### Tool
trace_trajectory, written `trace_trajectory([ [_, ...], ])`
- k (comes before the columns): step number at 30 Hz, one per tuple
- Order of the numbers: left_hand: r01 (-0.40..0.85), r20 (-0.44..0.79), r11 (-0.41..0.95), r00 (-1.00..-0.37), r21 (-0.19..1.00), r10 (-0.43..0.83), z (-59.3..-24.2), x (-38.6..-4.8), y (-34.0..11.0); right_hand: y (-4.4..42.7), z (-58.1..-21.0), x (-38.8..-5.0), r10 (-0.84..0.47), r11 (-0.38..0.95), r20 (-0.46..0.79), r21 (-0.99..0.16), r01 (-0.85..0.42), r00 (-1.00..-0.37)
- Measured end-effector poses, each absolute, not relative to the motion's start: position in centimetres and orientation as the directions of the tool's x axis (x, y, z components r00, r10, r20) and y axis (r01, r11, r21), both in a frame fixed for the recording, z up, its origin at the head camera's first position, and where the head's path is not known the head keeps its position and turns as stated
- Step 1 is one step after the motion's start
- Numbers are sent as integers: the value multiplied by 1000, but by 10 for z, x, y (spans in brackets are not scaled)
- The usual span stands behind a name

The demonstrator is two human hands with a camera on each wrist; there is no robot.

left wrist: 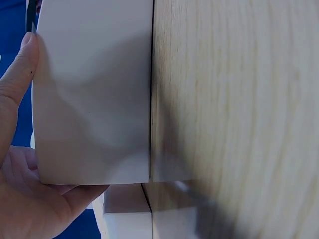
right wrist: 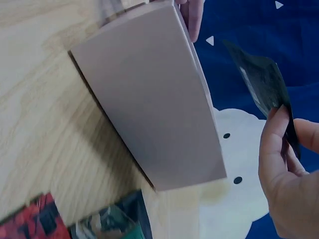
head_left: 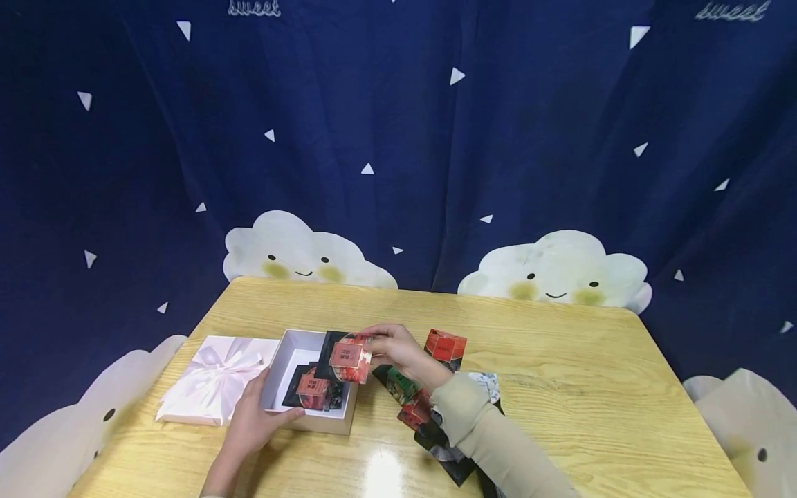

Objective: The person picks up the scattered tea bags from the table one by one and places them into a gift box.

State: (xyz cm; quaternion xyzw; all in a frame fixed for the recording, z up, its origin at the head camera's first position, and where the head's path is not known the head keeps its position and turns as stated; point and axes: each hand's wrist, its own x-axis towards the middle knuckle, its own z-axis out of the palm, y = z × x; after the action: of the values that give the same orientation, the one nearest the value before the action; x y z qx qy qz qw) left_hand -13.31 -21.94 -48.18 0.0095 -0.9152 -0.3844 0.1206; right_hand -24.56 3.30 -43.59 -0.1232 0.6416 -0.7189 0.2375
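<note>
1. Pinching a flat black-and-red packet [head_left: 344, 356]: right hand [head_left: 395, 349], grip pressed together, thumb on one face, fingers on the other. Right-wrist view shows its dark back.
2. Held packet's place: above the right rim of the open box [head_left: 330, 423], tilted, apart from the rim in the right-wrist view.
3. Left hand [head_left: 255, 418] at the open box's near left corner. Grip holds that corner, thumb over the near rim, fingers against the left wall.
4. Open box: pale pinkish outside, white inside, upright, base on the bench [head_left: 591, 387].
5. Inside the open box: more packets [head_left: 311, 389], black and red, overlapping on its floor; exact count can't be told.
6. Left of the open box, just beside it: pale pink bow-topped piece [head_left: 218, 380], flat, ribbon side up.
7. Right of the open box, loose packets: green one [head_left: 398, 384] nearest, red one [head_left: 416, 409] touching it, red-and-black one [head_left: 445, 346] farther back, white patterned one [head_left: 487, 384] farther right, partly covered by the sleeve [head_left: 492, 429]. Black-and-grey one [head_left: 457, 467] lies nearer the person.
8. Beige sleeve on the right arm crosses over those packets, right of the open box.
9. Behind the open box, past the bench edge: navy curtain [head_left: 411, 138], white triangles, smiling clouds.
</note>
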Motion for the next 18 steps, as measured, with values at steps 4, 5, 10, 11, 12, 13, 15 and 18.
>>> trace_trajectory([
  [4,76,212,703,-971,707,-108,-482,-133,-220,21,-439,-247,-504,-56,-137,-980,191,-853],
  [5,77,212,703,-971,707,-107,-482,-133,-220,19,-440,-247,-503,-54,-139,-980,191,-853],
  [10,80,216,701,-971,708,-107,-482,-133,-219,9,-441,-246,-494,-45,-145,-981,191,-857],
  [11,82,219,702,-970,708,-108,-482,-134,-219,7,-442,-246,-495,-46,-145,-980,193,-857],
  [12,84,223,703,-969,707,-109,-482,-134,-219,5,-442,-246,-496,-49,-144,-980,193,-856],
  [13,85,226,704,-968,705,-109,-482,-133,-219,3,-443,-246,-497,-54,-150,-978,203,-854],
  [15,89,232,706,-967,703,-109,-482,-133,-219,0,-444,-247,-503,-59,-153,-976,210,-851],
  [18,91,235,707,-966,701,-109,-481,-133,-219,-4,-445,-247,-513,-62,-150,-976,211,-845],
])
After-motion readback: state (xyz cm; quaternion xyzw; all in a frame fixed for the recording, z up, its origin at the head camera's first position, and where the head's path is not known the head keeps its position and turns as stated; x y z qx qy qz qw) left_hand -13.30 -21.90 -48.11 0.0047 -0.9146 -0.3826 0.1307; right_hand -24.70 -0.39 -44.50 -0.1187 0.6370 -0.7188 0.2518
